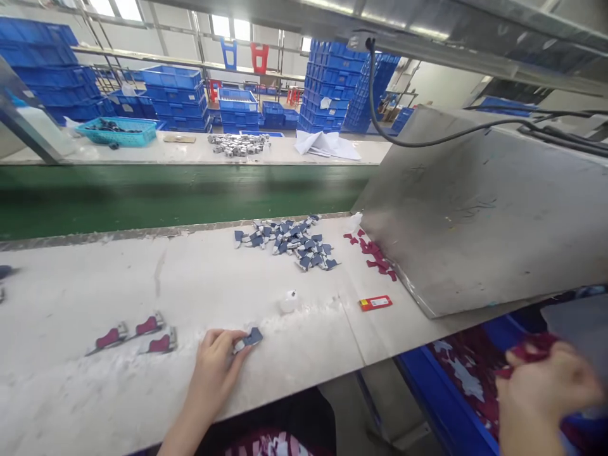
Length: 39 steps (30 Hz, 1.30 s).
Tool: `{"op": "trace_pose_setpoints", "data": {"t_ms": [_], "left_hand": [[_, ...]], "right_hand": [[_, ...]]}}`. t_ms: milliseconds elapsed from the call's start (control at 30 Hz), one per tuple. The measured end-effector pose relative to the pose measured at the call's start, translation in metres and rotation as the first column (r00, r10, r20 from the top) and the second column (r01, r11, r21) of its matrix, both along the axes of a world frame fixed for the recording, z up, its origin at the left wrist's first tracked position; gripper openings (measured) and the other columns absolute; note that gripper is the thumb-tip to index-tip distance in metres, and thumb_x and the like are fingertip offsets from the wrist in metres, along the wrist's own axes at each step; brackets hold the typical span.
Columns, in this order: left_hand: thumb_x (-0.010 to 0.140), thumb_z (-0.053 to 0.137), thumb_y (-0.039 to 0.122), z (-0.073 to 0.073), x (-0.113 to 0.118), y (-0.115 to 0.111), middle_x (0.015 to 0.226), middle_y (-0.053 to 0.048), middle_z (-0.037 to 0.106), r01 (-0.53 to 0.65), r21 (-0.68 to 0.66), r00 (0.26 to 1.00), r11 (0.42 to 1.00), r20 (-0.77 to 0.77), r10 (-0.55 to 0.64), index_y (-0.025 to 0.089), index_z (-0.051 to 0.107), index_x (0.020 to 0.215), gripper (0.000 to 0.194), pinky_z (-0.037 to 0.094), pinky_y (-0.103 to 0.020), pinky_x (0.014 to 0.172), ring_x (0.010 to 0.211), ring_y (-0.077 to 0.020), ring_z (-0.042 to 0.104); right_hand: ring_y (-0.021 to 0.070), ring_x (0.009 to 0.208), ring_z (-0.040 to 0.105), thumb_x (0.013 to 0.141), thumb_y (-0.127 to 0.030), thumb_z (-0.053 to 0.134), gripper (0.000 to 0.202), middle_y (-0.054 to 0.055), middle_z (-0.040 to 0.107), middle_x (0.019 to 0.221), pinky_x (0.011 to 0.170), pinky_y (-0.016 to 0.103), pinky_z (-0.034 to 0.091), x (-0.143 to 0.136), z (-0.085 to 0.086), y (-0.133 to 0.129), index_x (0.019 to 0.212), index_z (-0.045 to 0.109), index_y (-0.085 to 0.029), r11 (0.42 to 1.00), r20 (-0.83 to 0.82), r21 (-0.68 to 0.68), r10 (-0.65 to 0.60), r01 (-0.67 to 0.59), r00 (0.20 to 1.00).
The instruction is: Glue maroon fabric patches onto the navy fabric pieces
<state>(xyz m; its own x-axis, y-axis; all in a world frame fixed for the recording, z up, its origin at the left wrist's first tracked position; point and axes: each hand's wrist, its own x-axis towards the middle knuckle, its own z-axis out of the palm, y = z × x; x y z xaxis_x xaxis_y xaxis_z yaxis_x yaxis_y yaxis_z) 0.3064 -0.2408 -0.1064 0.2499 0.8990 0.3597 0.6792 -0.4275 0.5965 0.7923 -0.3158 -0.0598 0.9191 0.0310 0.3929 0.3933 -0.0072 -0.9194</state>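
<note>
Near the front of the white table, my left hand pinches a small dark-blue and white piece between thumb and fingers. My right hand, blurred, is closed on maroon pieces above a blue bin. That bin contains maroon and pale flat pieces. Left of my left hand lie several maroon-and-grey pieces. A pile of similar blue-and-white pieces sits farther back. Between pile and hand stands a small white bottle with a dark tip.
A slanted metal panel rises at the right, with loose maroon pieces along its foot. A red packet lies near it. Beyond the green belt are a turquoise basket, grey parts and stacked blue crates.
</note>
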Motion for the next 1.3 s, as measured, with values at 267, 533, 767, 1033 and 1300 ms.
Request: {"op": "trace_pose_setpoints", "data": {"t_ms": [267,533,767,1033,1300], "left_hand": [[0.097,0.057,0.038,-0.001,0.001,-0.002,0.089,-0.006,0.076,0.022,-0.051,1.000,0.998,0.020,-0.021,0.021,0.068,0.098,0.020,0.049,-0.042,0.078,0.086,-0.0269,0.062],[0.093,0.061,0.027,0.006,0.002,-0.008,0.092,-0.006,0.075,0.020,-0.127,0.999,0.992,0.041,-0.015,0.021,0.068,0.099,0.011,0.048,-0.041,0.081,0.089,-0.0258,0.060],[0.092,0.063,0.025,0.006,0.002,-0.007,0.092,-0.005,0.075,0.028,-0.132,0.997,0.991,0.073,-0.019,0.020,0.069,0.100,0.011,0.048,-0.041,0.082,0.088,-0.0255,0.060],[0.094,0.060,0.029,0.011,-0.001,-0.007,0.095,-0.007,0.076,0.029,-0.186,0.976,0.982,0.217,0.013,0.021,0.072,0.100,0.016,0.054,-0.040,0.085,0.094,-0.0248,0.067],[0.087,0.068,0.029,0.023,0.003,-0.020,0.094,-0.006,0.082,-0.004,-0.394,0.837,0.919,0.501,0.218,0.020,0.078,0.101,0.019,0.063,-0.033,0.078,0.082,-0.0233,0.078]], "right_hand": [[0.0135,0.055,0.063,0.095,-0.029,0.053,0.023,0.003,0.067,0.069,0.054,0.024,0.053,-0.197,-0.035,0.056,0.090,0.074,-0.022,0.331,0.227,-0.648,0.944,-0.686,0.241],[0.0221,0.092,0.069,0.093,-0.035,0.062,0.029,0.008,0.073,0.104,0.080,0.036,0.058,-0.214,-0.024,0.095,0.119,0.073,-0.028,0.228,0.243,-0.756,0.968,-0.613,0.061],[0.0279,0.100,0.063,0.092,-0.045,0.064,0.027,0.010,0.071,0.102,0.091,0.048,0.053,-0.189,-0.026,0.080,0.107,0.076,-0.026,0.273,0.162,-0.738,0.960,-0.617,0.230],[0.0303,0.094,0.059,0.087,-0.069,0.058,0.048,0.011,0.073,0.089,0.082,0.047,0.052,-0.202,-0.043,0.084,0.086,0.076,-0.024,0.333,0.015,-0.715,0.886,-0.614,0.463],[0.0202,0.067,0.069,0.076,-0.056,0.078,0.036,0.004,0.074,0.077,0.065,0.035,0.058,-0.250,-0.017,0.058,0.082,0.073,-0.020,0.342,-0.360,-0.299,0.824,-0.891,0.437]]}}
